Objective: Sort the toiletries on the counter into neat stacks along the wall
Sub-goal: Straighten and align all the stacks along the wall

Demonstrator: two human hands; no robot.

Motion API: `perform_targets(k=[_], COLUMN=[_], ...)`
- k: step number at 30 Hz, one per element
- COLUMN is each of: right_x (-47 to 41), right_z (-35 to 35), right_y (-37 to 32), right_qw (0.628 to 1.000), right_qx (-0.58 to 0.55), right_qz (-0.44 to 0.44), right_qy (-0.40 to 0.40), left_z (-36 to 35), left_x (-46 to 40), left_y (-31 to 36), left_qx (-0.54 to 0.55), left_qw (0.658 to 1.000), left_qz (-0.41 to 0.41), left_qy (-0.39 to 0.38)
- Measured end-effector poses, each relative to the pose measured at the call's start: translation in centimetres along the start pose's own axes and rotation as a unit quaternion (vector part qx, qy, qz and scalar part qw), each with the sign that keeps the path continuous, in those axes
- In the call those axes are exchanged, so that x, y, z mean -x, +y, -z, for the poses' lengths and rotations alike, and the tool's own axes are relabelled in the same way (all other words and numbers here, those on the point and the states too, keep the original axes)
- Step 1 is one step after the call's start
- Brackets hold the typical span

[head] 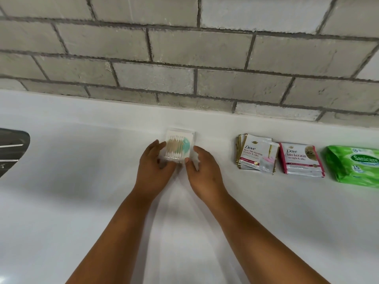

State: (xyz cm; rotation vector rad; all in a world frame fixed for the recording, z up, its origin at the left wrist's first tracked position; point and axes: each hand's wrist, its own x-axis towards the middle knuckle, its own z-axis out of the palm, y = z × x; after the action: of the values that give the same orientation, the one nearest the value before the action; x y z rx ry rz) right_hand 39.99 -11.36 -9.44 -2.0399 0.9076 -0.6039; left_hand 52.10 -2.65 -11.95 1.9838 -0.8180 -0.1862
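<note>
A clear plastic box of cotton swabs [178,146] with a teal label lies on the white counter [82,191], close to the grey brick wall [184,58]. My left hand [152,167] holds its left side and near corner with curled fingers. My right hand [202,171] touches its right edge, thumb at the near right corner. To the right, a stack of Dove sachets with gold trim [257,153] lies beside a stack of Dove sachets with pink trim [301,159]. A green Sanicare wipes pack [354,166] sits furthest right.
A dark sink basin [10,148] cuts into the counter at the left edge. White counter surface stretches between the sink and the swab box, and across the whole near side around my forearms.
</note>
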Motion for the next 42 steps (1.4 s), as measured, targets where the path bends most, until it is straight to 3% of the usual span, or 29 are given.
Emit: perform_targets(k=[4,7,10,13,16,21,26,31,42], right_x=[1.8,3.3,3.8,3.5,2.8,1.7,1.0,0.7,0.2], right_z=[4.0,7.8,10.3,11.5,12.5,13.8,13.9,13.0,10.9], right_y=[2.9,5.8,8.2,9.1,9.4,9.7,9.9,9.6,7.9], right_qw=[0.986,0.973,0.964,0.963,0.968,0.976,0.982,0.983,0.990], right_qx=[0.049,0.119,0.177,0.199,0.192,0.166,0.128,0.056,-0.005], right_qz=[0.075,0.035,-0.013,-0.010,-0.010,-0.026,-0.050,-0.061,-0.056], right_qy=[0.137,0.196,0.197,0.183,0.162,0.136,0.130,0.163,0.128], left_z=[-0.1,-1.7,-5.1,-8.8,-11.0,-12.8,-14.2,-14.4,-12.3], left_x=[1.5,2.9,3.8,4.1,4.0,3.1,2.7,2.5,2.5], left_y=[1.3,4.6,7.5,8.9,9.9,10.7,9.9,9.7,9.1], left_qx=[-0.072,-0.072,-0.054,-0.028,0.002,0.080,0.064,0.076,0.032], left_qw=[0.985,0.968,0.969,0.982,0.983,0.980,0.989,0.989,0.992], left_qz=[-0.081,-0.163,-0.222,-0.177,-0.142,-0.120,-0.091,-0.079,-0.112], left_qy=[0.137,0.177,0.091,-0.056,-0.116,-0.138,-0.093,-0.103,-0.051])
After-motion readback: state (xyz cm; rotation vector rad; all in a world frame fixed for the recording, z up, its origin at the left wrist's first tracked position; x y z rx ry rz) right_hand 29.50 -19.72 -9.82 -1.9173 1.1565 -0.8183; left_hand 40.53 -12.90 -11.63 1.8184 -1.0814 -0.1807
